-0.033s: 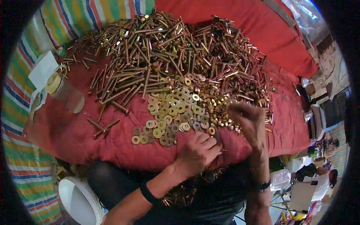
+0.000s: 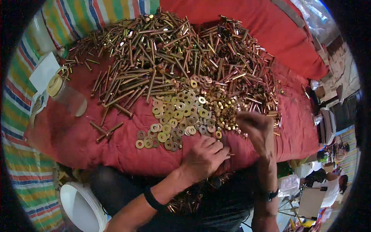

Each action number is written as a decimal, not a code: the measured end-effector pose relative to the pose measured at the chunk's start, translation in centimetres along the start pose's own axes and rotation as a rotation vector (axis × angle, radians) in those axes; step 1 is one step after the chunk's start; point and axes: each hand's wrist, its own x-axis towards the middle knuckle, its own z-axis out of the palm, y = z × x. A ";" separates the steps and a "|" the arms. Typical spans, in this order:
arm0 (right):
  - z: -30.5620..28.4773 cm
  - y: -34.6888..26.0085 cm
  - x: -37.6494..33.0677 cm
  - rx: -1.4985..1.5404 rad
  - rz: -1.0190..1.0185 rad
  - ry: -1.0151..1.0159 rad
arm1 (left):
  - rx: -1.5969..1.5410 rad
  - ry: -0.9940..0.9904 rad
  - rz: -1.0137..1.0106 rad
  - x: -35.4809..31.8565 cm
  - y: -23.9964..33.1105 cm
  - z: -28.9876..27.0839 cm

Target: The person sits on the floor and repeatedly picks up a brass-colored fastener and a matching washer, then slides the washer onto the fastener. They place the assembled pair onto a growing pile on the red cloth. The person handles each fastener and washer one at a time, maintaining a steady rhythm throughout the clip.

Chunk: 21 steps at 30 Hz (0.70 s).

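Bucket: white (image 2: 83, 208), at the person's left side, below the cloth's edge.
Lap: more bolts (image 2: 185, 204) show between the dark-clothed legs.
Left hand (image 2: 205, 156): at the near edge of the red cloth (image 2: 127, 152), a black band (image 2: 154, 198) on its wrist; the fingers are folded nearly closed around a slim metal piece (image 2: 230, 154), whose end sticks out to the right.
Right hand (image 2: 256, 131): just above the near right side of the nuts, blurred; its fingers curl inward, and whether they hold anything I cannot tell.
Washers (image 2: 177, 115): flat, gold-toned and grey, spread in an overlapping patch beyond the left hand; a single washer (image 2: 218, 134) lies just beside that hand.
Nuts (image 2: 221, 110): small and shiny, heaped to the right of the washers, touching them.
Jar (image 2: 73, 98): clear, yellow-lidded, tipped on its side at the left.
Long bolts (image 2: 143, 50): a broad, tangled heap behind the washers and nuts.
Backdrop: striped sheeting (image 2: 69, 19) at far left, red fabric (image 2: 247, 23) at far right.
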 end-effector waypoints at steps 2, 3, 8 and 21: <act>-0.1 1.7 -2.1 0.001 0.023 -0.039 | -0.089 0.085 -0.044 0.7 0.2 -0.4; -0.1 2.3 -2.9 -0.044 0.081 -0.033 | -0.161 0.151 -0.074 1.2 -0.1 -0.9; 0.6 3.3 -4.4 -0.128 -0.126 -0.097 | -0.887 0.186 -0.875 2.1 -0.9 -6.9; 4.2 2.9 -0.4 -0.627 -0.356 -0.039 | -1.303 0.201 -1.149 1.2 -0.2 -9.8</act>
